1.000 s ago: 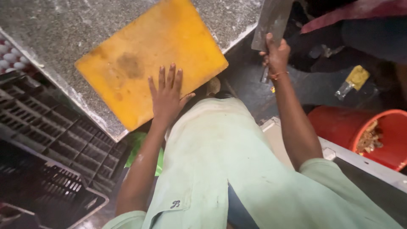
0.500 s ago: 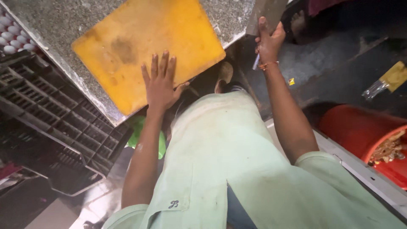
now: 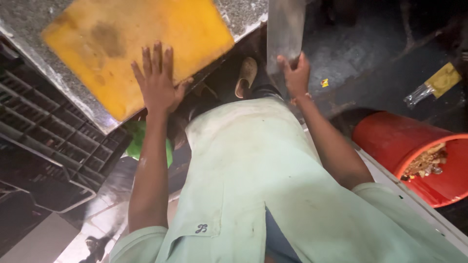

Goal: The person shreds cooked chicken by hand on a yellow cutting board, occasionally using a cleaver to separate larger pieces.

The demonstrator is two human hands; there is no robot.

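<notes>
Black plastic crates (image 3: 44,141) stand far left, under the speckled stone counter (image 3: 53,63). Left hand (image 3: 158,85) lies flat, fingers spread, on the stained yellow rectangular cutting board (image 3: 131,44). Right hand (image 3: 295,73) grips the broad steel cleaver (image 3: 285,29) off the counter edge. Board bare; no cutting visible yet. Red bucket (image 3: 390,141) far right.

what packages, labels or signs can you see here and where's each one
Wrapper: on the dark floor at upper right, above the red bucket; flat yellow packet with a crumpled clear plastic end.
Small scrap: on the floor right of the right hand; tiny, yellow with red.
No signs or screens in view.
</notes>
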